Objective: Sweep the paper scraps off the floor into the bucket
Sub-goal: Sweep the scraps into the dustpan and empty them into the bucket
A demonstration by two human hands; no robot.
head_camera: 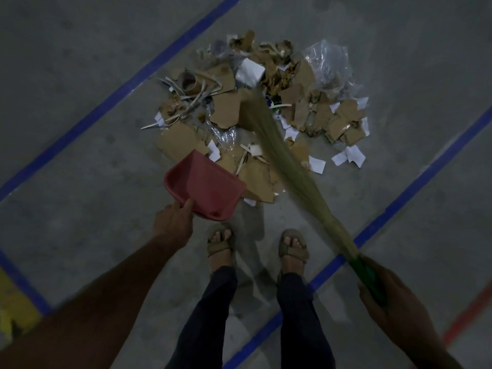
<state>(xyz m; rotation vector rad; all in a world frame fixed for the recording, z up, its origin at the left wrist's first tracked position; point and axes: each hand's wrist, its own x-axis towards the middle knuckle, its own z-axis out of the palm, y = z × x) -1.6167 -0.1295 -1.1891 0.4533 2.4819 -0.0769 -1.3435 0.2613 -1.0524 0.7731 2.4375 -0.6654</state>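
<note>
A: Hands first, nearest the camera. Right hand at lower right, closed round the green handle of a grass broom. Left hand at centre left, fingers pinching the back rim of a red dustpan.

B: Feet?

A: Between the hands: two sandalled feet, dark trousers, on grey concrete floor crossed by blue tape lines.

B: And beyond?

A: Dustpan tilted, open lip toward the heap, touching its near edge. Broom angled from lower right up to the middle of the heap, bristles blurred, tip over the cardboard.

B: The scraps themselves?

A: Paper scraps heaped just ahead of the feet: torn brown cardboard, small white slips, a cardboard tube at left, crumpled clear plastic at the far right. Bucket not in view.

B: Handling?

A: Probably very light, dry, quick to scatter. Cardboard stiff and flat, likely to slide whole over the lip; white slips prone to flutter; plastic springy, apt to snag the bristles. Best steered with short low strokes, pan lip flat on the floor. Broom gripped at the handle, pan at its rear rim, as seen.
</note>
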